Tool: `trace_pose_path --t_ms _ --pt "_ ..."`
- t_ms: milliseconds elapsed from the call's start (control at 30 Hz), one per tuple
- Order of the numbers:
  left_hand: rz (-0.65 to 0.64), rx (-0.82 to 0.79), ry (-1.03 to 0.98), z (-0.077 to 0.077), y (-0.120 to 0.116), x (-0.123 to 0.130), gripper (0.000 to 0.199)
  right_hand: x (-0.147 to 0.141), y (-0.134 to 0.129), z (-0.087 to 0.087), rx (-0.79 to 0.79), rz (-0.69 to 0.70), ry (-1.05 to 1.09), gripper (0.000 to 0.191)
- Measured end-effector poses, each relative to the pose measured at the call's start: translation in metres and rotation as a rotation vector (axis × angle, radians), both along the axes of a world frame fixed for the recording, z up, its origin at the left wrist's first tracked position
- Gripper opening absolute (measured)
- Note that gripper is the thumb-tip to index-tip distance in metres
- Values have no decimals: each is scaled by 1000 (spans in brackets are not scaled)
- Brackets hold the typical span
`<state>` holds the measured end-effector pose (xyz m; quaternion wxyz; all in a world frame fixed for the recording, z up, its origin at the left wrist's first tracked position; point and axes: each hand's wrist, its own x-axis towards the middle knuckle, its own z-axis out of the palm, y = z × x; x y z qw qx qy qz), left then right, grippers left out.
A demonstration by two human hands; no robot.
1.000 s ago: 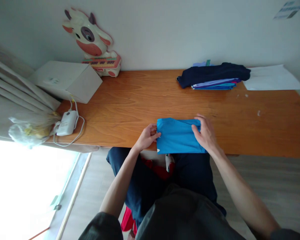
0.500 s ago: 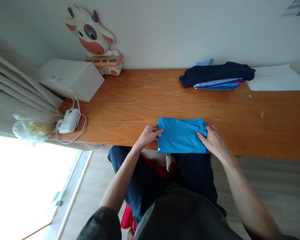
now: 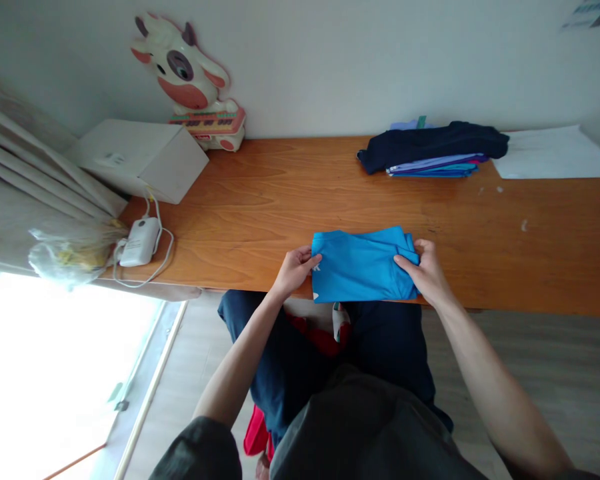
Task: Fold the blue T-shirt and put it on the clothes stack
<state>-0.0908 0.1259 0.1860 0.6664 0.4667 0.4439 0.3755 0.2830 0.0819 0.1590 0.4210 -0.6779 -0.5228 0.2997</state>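
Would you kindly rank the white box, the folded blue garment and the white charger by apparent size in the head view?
1. White box and folded blue garment: look alike, garment nearer the camera, so unranked.
2. White charger: clearly smallest.

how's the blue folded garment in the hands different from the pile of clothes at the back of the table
The blue folded garment is a single bright blue piece; the pile of clothes stacks several, dark navy on top. The garment lies at the near table edge, gripped by the left hand and right hand; the pile sits untouched by the wall. Both are folded.
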Motion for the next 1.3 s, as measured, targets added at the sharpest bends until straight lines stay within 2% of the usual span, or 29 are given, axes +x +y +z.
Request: trace_pose_path --t_ms 100,267,333,433,500,633,733,833,900,967,1033,1133,1167,1233,1300 --pt "-3 -16 3 1 2 1 59 3 4 3 -29 75 74 78" --pt "63 -44 -9 0 2 0 74 6 0 21 -43 346 191 97" --pt "91 -33 -20 -1 1 -1 76 6 -2 24 -47 377 240 97" --pt "104 -16 -56 1 -1 -1 74 4 -2 22 -61 338 334 100" --pt "108 -21 -72 2 -2 -2 74 5 -1 17 -77 290 370 94" --pt "113 -46 -46 3 -2 -5 75 7 5 10 -107 243 367 55" --pt "118 -52 -26 2 -1 -5 75 6 9 9 -96 243 331 48" --pt "128 -44 -2 3 -2 -5 84 4 9 15 -65 264 320 67" --pt "106 -22 11 5 -3 -7 98 6 6 22 -68 341 330 86" --pt "49 11 -2 7 -5 -12 113 10 4 28 -93 436 328 96" --pt "-39 48 -3 9 -6 -18 109 17 2 32 -146 498 295 84" --pt "-176 113 84 8 -5 -24 73 24 3 29 -214 490 230 47" --pt "-198 132 108 8 -5 -25 66 25 4 27 -213 470 220 39" --pt "-203 148 106 6 -5 -25 71 25 5 23 -194 434 228 33" --pt "-195 139 79 6 -6 -24 85 23 6 21 -193 419 278 37"
